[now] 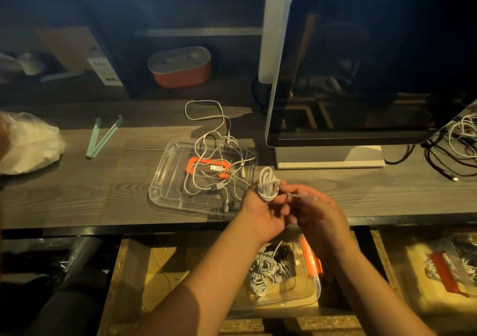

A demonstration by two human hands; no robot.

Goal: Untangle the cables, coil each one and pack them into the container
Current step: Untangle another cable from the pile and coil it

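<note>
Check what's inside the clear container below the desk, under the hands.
The clear container holds coiled white cables and a couple of black ones toward the back. An orange latch sits on its right rim. The left forearm and right forearm cross it, hiding whatever lies beneath them.

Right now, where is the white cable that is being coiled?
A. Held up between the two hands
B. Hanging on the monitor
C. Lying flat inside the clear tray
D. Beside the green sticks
A: the left hand grips the coiled white cable and the right hand pinches its loose end, just in front of the clear tray.
</note>
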